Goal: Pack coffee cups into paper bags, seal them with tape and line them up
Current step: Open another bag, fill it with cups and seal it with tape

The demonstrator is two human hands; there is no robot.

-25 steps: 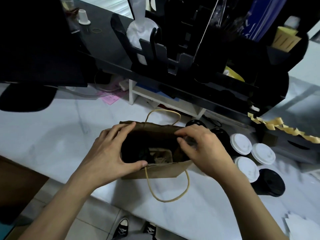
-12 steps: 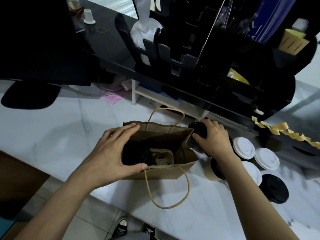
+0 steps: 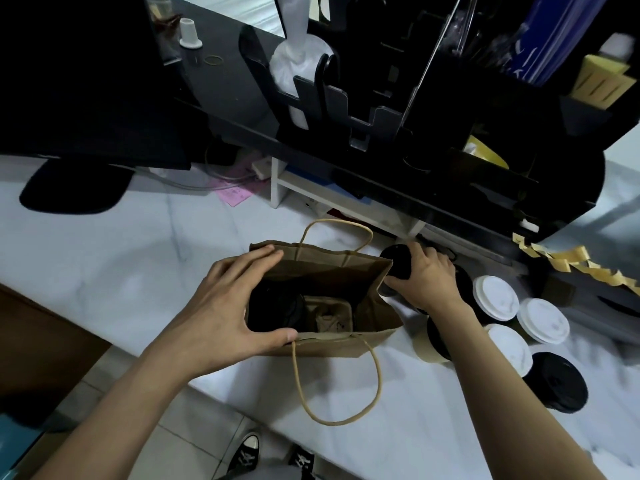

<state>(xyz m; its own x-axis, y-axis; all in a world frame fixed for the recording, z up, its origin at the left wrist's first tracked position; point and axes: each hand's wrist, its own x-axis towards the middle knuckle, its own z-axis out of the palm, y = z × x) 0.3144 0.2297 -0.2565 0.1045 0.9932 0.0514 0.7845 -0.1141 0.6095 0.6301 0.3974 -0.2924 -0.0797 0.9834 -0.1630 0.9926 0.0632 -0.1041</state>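
Observation:
A brown paper bag (image 3: 367, 306) with twine handles stands open on the white marble counter (image 3: 104, 265). Inside it I see a cardboard cup carrier (image 3: 332, 315) and a dark cup (image 3: 277, 311) on its left side. My left hand (image 3: 225, 306) spreads over the bag's left rim, thumb on the near edge and fingers on the far edge. My right hand (image 3: 427, 280) grips a black-lidded coffee cup (image 3: 396, 263) just right of the bag. More cups stand to the right, some with white lids (image 3: 495, 297) and one with a black lid (image 3: 556, 381).
A black shelf unit (image 3: 346, 109) with holders and a white plastic bag overhangs the back of the counter. Strips of yellow tape (image 3: 571, 263) hang from a dispenser at the right. A pink slip (image 3: 235, 195) lies at the back. The counter edge and floor are below.
My right hand left the bag's right rim, moved right and back, and took hold of a black-lidded cup beside the bag. My left hand has stayed on the bag's rim.

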